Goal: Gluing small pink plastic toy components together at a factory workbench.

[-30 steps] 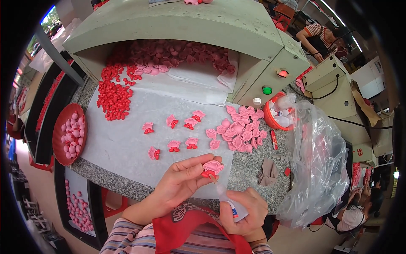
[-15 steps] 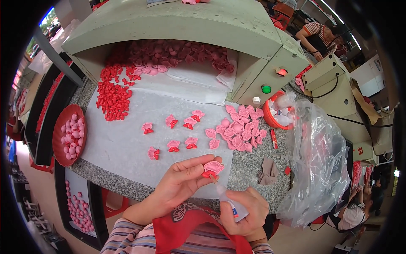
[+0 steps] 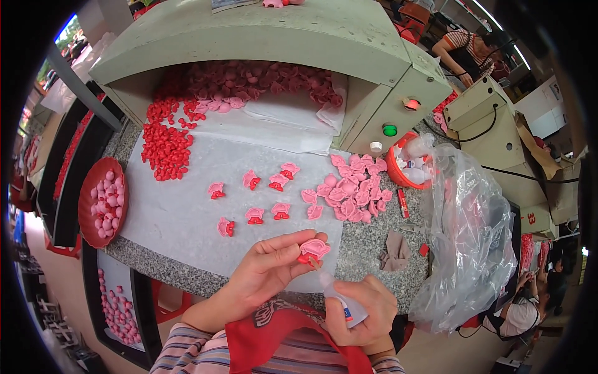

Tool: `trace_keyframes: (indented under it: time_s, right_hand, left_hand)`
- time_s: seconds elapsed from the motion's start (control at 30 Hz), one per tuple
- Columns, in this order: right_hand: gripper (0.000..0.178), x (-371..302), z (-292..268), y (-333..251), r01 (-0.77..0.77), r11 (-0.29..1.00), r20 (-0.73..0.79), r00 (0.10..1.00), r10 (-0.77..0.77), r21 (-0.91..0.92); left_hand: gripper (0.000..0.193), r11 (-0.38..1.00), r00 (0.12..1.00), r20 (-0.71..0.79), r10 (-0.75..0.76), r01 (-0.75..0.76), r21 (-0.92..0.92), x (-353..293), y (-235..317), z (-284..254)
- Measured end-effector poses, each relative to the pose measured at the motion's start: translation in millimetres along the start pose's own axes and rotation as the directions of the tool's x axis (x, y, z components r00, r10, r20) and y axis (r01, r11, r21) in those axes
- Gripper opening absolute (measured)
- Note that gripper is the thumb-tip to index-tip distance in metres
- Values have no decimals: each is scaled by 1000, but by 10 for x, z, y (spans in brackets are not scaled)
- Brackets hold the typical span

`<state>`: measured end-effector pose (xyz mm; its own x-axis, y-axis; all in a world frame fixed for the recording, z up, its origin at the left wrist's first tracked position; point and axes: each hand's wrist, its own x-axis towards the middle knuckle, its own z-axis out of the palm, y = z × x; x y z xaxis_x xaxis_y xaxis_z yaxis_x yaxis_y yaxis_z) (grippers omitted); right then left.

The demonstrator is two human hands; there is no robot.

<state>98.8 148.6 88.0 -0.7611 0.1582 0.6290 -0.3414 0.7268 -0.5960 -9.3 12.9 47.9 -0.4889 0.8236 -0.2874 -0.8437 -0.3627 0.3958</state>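
My left hand (image 3: 258, 274) pinches a small pink-and-red plastic piece (image 3: 315, 250) between thumb and fingers, pink part up and red part below. My right hand (image 3: 367, 305) is wrapped round a small whitish squeeze bottle (image 3: 354, 313), its narrow tip pointing up close beneath the red part. Whether the tip touches the piece I cannot tell. Beyond my hands, several similar joined pieces (image 3: 255, 215) lie spaced out on a white paper sheet (image 3: 168, 218). Loose pink parts (image 3: 358, 198) are heaped to their right, and small red parts (image 3: 165, 149) are piled at the far left.
A pale green metal housing (image 3: 261, 37) spans the back, with more pink parts under it. On the left stands a red dish (image 3: 87, 215) of pink balls. At right are an orange tub (image 3: 395, 163) of bottles, a clear plastic bag (image 3: 464, 249) and a grey rag (image 3: 395, 252).
The bottle's tip has drawn back slightly, down and right from the piece's red part. My left hand keeps the piece in nearly the same spot.
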Motion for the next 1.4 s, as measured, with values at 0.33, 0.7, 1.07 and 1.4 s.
trace_keyframes:
  time_s: [0.33, 0.7, 1.07, 1.4]
  right_hand:
    - [33, 2, -7, 2, 6, 1000, 29, 1000, -5, -15]
    - [34, 13, -5, 3, 7, 1000, -8, 1000, -7, -8]
    - [34, 10, -3, 35, 19, 1000, -25, 999, -20, -22]
    - [32, 1, -19, 43, -11, 1000, -66, 998, 9, -22]
  left_hand:
    - [37, 1000, 1000, -10, -6, 6, 4, -8, -3, 16]
    - [37, 1000, 1000, 0, -6, 6, 2, -11, -6, 21]
    - [37, 1000, 1000, 3, -7, 6, 20, -10, -11, -2]
    - [37, 999, 1000, -20, 15, -15, 34, -13, -21, 13]
